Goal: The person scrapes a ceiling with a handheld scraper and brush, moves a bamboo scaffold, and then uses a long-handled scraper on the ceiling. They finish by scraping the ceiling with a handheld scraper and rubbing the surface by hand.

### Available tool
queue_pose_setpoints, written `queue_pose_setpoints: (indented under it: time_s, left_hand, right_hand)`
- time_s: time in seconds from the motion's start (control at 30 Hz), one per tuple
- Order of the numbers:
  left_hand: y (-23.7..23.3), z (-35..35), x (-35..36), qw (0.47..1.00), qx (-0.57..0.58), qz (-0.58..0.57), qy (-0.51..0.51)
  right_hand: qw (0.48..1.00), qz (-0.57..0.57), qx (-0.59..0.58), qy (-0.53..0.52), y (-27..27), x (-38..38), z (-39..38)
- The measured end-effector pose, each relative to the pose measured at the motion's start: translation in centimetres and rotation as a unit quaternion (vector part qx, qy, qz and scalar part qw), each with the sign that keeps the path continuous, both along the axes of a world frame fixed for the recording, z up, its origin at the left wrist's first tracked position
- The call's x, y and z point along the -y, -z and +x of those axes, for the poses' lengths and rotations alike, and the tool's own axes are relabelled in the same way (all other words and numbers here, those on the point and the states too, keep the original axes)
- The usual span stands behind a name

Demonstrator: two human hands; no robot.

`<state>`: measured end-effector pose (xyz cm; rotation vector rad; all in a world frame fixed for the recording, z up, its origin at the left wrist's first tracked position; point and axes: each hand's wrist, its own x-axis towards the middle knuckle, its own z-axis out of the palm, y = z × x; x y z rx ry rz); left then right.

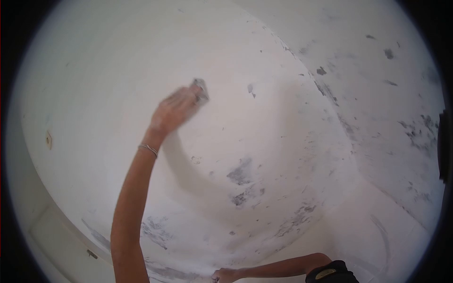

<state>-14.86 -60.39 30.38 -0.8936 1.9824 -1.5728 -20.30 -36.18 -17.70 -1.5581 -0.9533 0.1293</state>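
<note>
Raised against the pale wall, my left hand (175,109) has its fingers bent over a small grey scrap, like a piece of sandpaper or cloth (201,89). Motion blur hides its exact kind. The scrap appears to lie against the wall surface (226,127). At the bottom edge, my right hand (225,275) is closed low by the wall. Something small and pale may show at its fingers, but I cannot make it out.
Dark grey patches (241,172) mark the wall, with more on the adjoining surface (387,54) at right. A small fitting (48,140) sits at left. Below it is a panelled pale door or cabinet (54,236) with a dark handle (92,254).
</note>
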Motion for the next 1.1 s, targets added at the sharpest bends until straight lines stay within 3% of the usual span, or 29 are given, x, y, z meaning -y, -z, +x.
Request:
queue_pose_setpoints:
  time_s: [0.1, 0.2, 0.27, 0.3, 0.37, 0.43, 0.5, 0.53, 0.6, 0.63, 0.67, 0.7, 0.77, 0.83, 0.9, 0.93, 0.97, 1.07, 1.1]
  left_hand:
    - [-3.3, -2.6, 1.6, 0.968, -0.039, -0.208, -0.137]
    - [0.9, -1.2, 2.9, 0.958, -0.103, -0.221, -0.152]
    - [7.2, 0.1, 1.5, 0.991, -0.094, -0.081, -0.055]
    - [8.2, -1.1, 0.3, 0.993, -0.070, -0.002, -0.098]
    - [4.9, -0.4, 0.3, 0.998, 0.008, 0.019, -0.057]
    - [-0.1, -0.3, 1.0, 0.993, 0.006, -0.043, -0.106]
    - [-2.9, -2.1, 1.4, 0.974, -0.038, -0.165, -0.148]
    - [-2.2, -2.5, 2.2, 0.976, -0.038, -0.157, -0.145]
    - [0.4, -3.6, 3.2, 0.932, -0.183, -0.245, -0.194]
    - [2.8, -1.8, 4.2, 0.958, -0.143, -0.213, -0.129]
    - [5.8, -0.4, 4.8, 0.982, -0.034, -0.171, -0.066]
    - [9.4, -2.0, 4.5, 0.991, -0.118, -0.042, -0.045]
    - [9.2, -1.9, 4.8, 0.997, -0.005, 0.005, -0.080]
    - [4.0, -2.8, 5.4, 0.996, 0.042, 0.054, -0.062]
    - [0.2, -3.4, 6.2, 0.993, 0.018, -0.061, -0.102]
    - [-0.7, -4.9, 6.2, 0.982, -0.053, -0.099, -0.150]
    - [-0.7, -4.9, 6.7, 0.983, -0.051, -0.098, -0.149]
    - [2.7, -4.7, 8.4, 0.946, -0.203, -0.226, -0.117]
    - [5.0, -3.8, 8.8, 0.963, -0.154, -0.192, -0.109]
  right_hand:
    - [1.000, -0.001, 0.007, 0.005, 0.6, -0.1, 0.1]
    - [0.998, 0.042, -0.051, -0.012, 0.7, -0.1, -0.3]
    - [0.999, 0.023, -0.035, -0.010, -0.5, 0.4, -1.3]
    - [1.000, 0.002, -0.020, -0.003, -0.9, 0.5, -1.6]
    - [0.999, 0.032, -0.025, -0.019, 0.2, -0.3, -0.9]
    - [0.997, 0.065, -0.034, -0.029, 0.7, 0.1, -0.2]
    - [0.999, -0.005, 0.008, -0.031, 0.2, 0.2, 0.2]
    - [1.000, 0.002, 0.007, -0.028, 0.6, 0.1, 0.9]
    - [0.994, 0.057, -0.031, -0.082, 2.0, -1.1, 2.5]
    - [0.994, 0.063, -0.030, -0.081, 2.3, -2.0, 2.7]
    - [0.986, 0.107, -0.059, -0.112, 2.6, -2.8, 2.9]
    - [0.975, 0.149, -0.089, -0.140, 2.6, -2.9, 3.2]
    - [0.991, 0.090, -0.034, -0.095, 0.1, -1.5, 0.5]
    - [0.998, 0.032, 0.019, -0.046, -0.8, -0.2, -0.2]
    - [0.999, -0.006, 0.009, -0.049, -0.7, -0.4, -0.1]
    - [0.999, -0.004, 0.008, -0.053, -0.2, -0.8, 0.1]
    - [0.998, 0.016, -0.002, -0.053, 0.2, -0.8, 0.4]
    - [0.998, 0.035, -0.014, -0.050, 0.8, -0.8, 0.8]
    - [0.998, 0.033, -0.014, -0.046, 0.8, -0.7, 0.8]
